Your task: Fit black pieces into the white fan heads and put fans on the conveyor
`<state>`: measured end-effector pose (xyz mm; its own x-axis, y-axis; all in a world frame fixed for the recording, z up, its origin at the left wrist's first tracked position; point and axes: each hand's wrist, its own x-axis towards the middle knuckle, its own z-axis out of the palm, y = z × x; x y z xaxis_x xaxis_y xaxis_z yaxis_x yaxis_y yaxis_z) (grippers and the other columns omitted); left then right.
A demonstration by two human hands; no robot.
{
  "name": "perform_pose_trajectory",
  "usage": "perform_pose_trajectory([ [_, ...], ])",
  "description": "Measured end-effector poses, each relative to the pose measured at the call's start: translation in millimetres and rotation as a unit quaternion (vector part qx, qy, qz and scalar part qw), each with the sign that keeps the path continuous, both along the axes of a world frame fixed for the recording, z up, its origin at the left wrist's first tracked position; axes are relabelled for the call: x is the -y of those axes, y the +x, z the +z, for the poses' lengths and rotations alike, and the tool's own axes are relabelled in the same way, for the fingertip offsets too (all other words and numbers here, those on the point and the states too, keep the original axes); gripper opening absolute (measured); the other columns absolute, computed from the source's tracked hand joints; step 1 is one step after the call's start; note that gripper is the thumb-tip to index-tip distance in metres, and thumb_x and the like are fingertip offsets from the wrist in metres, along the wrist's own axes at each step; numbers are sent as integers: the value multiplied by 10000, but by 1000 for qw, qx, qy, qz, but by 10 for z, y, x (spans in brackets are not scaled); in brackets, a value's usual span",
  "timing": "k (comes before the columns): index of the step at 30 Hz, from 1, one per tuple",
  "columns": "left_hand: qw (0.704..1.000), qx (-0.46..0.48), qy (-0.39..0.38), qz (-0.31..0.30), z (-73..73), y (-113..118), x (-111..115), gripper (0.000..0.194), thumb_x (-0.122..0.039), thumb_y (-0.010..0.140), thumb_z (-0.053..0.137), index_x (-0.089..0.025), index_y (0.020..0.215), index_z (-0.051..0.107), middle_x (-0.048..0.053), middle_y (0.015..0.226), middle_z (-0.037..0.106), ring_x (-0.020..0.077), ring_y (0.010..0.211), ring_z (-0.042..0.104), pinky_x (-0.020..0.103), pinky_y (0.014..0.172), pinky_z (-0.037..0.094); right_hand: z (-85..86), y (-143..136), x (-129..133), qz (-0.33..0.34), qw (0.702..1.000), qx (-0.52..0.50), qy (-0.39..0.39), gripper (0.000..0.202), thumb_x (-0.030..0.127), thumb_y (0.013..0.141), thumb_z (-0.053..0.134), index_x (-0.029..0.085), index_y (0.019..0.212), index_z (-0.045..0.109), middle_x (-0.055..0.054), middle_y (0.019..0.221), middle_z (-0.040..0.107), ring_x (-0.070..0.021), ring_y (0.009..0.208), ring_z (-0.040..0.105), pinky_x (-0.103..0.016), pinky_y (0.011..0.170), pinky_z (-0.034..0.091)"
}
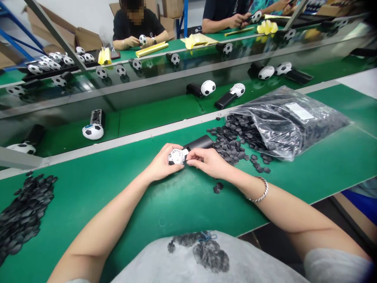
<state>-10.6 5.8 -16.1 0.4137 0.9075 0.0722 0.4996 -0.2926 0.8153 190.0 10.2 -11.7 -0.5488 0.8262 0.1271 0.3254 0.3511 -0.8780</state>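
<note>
My left hand (165, 163) is wrapped round the white football-patterned ball piece (176, 156), its thumb below and fingers above. From that piece a black handle (198, 143) points up and to the right, resting over the green table. The fingers of my right hand (206, 161) are pinched at the right side of the ball; a small dark piece seems to be at the fingertips, too small to make out. Just right of the handle is a heap of black pentagon pieces (231, 147), spilling from a clear plastic bag (290, 122).
Another pile of black pieces (26, 212) lies at the left. A few loose ones (218, 188) sit near my right wrist. Beyond the metal rail (132, 135), a green conveyor (147, 112) carries ball-and-handle units. Across it, a person (138, 27) holds a ball.
</note>
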Motion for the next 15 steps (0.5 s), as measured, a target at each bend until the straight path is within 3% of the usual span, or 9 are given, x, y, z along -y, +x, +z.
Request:
perform_pose_trajectory([
  [5,1000,-6,7,7,0,5,4,493,-249,644,685,-206,1094,488,64,1103,510,229,986,529,378,866,428,-78,-50,-34,1,999,10,32,59,183,800,572,167,759,611,2,726,609,-115,652,545,-226,628,417],
  [15,999,-12,42,19,-22,50,22,443,-284,661,671,-210,1061,497,56,1073,520,226,1000,528,371,873,426,-140,-98,-51,-39,999,-8,22,38,172,770,600,167,732,606,16,679,602,-106,612,552,-215,609,426],
])
